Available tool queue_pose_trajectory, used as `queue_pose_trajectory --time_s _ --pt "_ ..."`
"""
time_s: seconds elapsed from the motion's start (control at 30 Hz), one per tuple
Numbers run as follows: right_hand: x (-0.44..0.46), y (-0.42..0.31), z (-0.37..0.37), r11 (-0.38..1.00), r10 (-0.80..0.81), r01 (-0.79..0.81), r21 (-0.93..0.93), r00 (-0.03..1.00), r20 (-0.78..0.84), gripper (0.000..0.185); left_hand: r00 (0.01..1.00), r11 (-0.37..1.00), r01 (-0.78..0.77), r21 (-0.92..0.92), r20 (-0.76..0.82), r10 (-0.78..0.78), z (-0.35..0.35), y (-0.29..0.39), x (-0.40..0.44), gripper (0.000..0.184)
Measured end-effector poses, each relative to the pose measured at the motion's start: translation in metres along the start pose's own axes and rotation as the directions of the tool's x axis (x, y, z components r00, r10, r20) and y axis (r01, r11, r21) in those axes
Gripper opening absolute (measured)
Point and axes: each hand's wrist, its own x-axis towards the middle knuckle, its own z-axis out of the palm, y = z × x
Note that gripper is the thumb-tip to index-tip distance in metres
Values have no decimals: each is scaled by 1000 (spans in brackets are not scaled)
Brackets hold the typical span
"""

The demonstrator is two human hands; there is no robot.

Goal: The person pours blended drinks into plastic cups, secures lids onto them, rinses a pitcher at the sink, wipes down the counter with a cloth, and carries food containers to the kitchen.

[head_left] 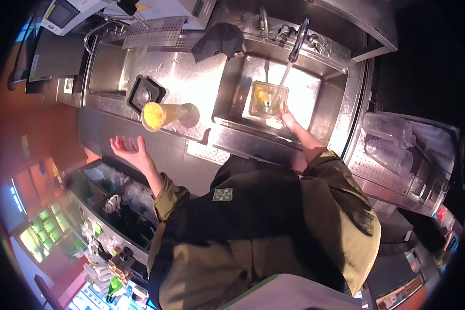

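My right hand [288,120] grips the near right side of a clear square container [261,107] in the sink. Water runs from the tap [299,40] into this container, which has some yellow pieces inside. My left hand [130,150] is held in the air in front of the counter, fingers apart, holding nothing. Beyond it a clear cup [154,115] full of something yellow stands on the counter. Just behind the cup lies a black square lid or tray [145,94].
A dark cloth [218,41] lies at the sink's left rim [226,85]. Clear pitchers [388,156] rest on a perforated rack at the right. A second basin [107,70] is at the left, with a perforated metal plate [154,32] beside it. An open bin [124,199] stands lower left.
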Motion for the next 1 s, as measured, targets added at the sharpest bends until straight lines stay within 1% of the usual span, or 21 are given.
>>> queue_pose_trajectory --time_s 0.07,0.13,0.17,0.23,0.27,0.3,0.33,0.37,0.43,0.47,0.5,0.57,0.63,0.67,0.7,0.77,0.8,0.87,0.9,0.97,1.0 --pt "11 -30 -5 994 -106 106 -5 991 -84 74 998 999 -49 -21 -38 49 -4 10 3 77" --pt "7 -52 -6 964 -231 197 -181 954 -193 72 993 994 -99 -44 -63 96 -12 27 4 76" --pt "-5 -74 -5 919 -300 214 -330 925 -234 71 990 991 -123 -61 -70 119 -15 32 5 75" --pt "-29 -132 1 799 -328 148 -583 920 -216 69 977 980 -201 -14 -82 199 -20 36 8 70" --pt "-44 -161 10 728 -265 81 -681 949 -171 68 977 981 -196 -16 -94 193 -23 36 10 69" --pt "-51 -178 21 640 -194 22 -768 972 -134 67 976 981 -191 -16 -107 189 -26 36 11 68" --pt "-34 -170 34 511 -196 7 -860 975 -108 59 969 975 -220 -19 -122 216 -28 35 13 64" --pt "7 -139 47 377 -172 6 -926 983 -64 59 963 970 -242 3 -119 240 -25 47 13 59" --pt "58 -85 76 66 -88 18 -998 996 13 53 955 949 -284 -136 -128 267 -20 58 13 54" --pt "56 -85 92 -6 -22 36 -999 999 36 49 959 939 -273 -209 -132 250 -13 68 11 51" --pt "55 -86 108 -75 43 62 -995 997 59 45 964 926 -265 -268 -69 256 -5 72 8 51" --pt "34 -111 138 -20 189 119 -993 975 113 41 964 900 -227 -372 48 263 9 80 -3 51" --pt "30 -112 137 -21 243 146 -989 961 136 42 944 872 -105 -477 229 239 33 82 -14 52" --pt "30 -114 136 -20 264 157 -987 953 147 43 925 875 19 -484 341 168 44 87 -20 50" --pt "38 -106 126 24 173 96 -995 980 98 45 888 867 142 -478 449 102 56 90 -25 49" --pt "45 -87 83 123 -4 -22 -992 1000 -22 49 763 825 352 -442 646 20 80 78 -35 48" --pt "24 -98 58 254 -149 14 -967 988 -25 56 684 825 429 -368 729 -30 96 71 -41 45" --pt "-36 -149 17 540 -283 66 -839 953 -108 62 487 800 575 -172 857 -166 134 51 -51 43" --pt "-56 -167 1 687 -265 67 -724 950 -164 62 371 767 640 -52 894 -250 156 39 -56 47" --pt "-50 -155 -14 919 -191 75 -387 944 -270 59 354 892 434 126 887 -297 205 11 -75 52" --pt "-24 -125 -13 982 -130 79 -170 939 -317 56 375 932 350 97 897 -234 231 -12 -86 56"
